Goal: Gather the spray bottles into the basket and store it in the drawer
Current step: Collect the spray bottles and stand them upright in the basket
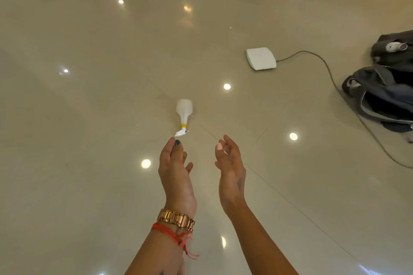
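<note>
Spray bottle (184,111): white, yellow collar at the neck, lying on its side on the glossy beige floor (89,118), nozzle end toward you. Location: just beyond your fingertips, a little closer to your left hand (175,169) than to your right hand (230,167), touching neither. Hands: both empty, palms facing each other, fingers loosely spread and slightly curled. Left wrist: gold watch (176,219), red thread. Elsewhere: white box (261,58) with cable, far right; dark bags (384,96) at the right edge.
</note>
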